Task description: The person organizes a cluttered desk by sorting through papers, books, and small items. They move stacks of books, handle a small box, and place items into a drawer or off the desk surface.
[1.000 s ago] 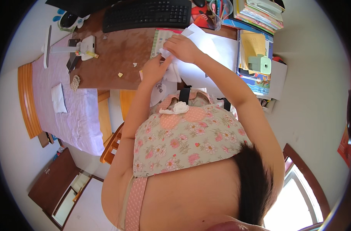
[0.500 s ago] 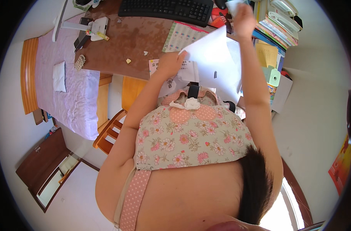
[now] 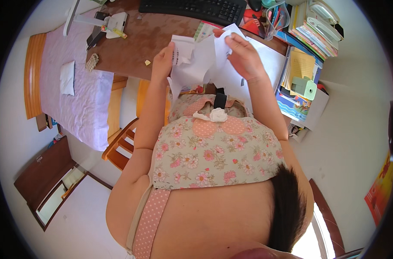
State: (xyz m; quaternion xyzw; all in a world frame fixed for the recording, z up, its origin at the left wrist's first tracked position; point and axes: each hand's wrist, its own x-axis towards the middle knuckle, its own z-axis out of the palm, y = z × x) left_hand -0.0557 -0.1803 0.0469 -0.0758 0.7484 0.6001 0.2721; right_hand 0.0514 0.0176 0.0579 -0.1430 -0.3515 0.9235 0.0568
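Gripping white paper (image 3: pixel 199 58) w/ L fingers (image 3: pixel 169 48), ptly hidden, & R fingers (image 3: pixel 239 44); print (image 3: pixel 175 55) v. unclear.

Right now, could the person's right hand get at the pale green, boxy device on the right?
Probably yes: nothing upright seems to stand between the right hand and the pale green, boxy device. The hand appears busy with white paper and may need freeing.

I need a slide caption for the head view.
Left hand and right hand hold creased white paper at a brown desk.
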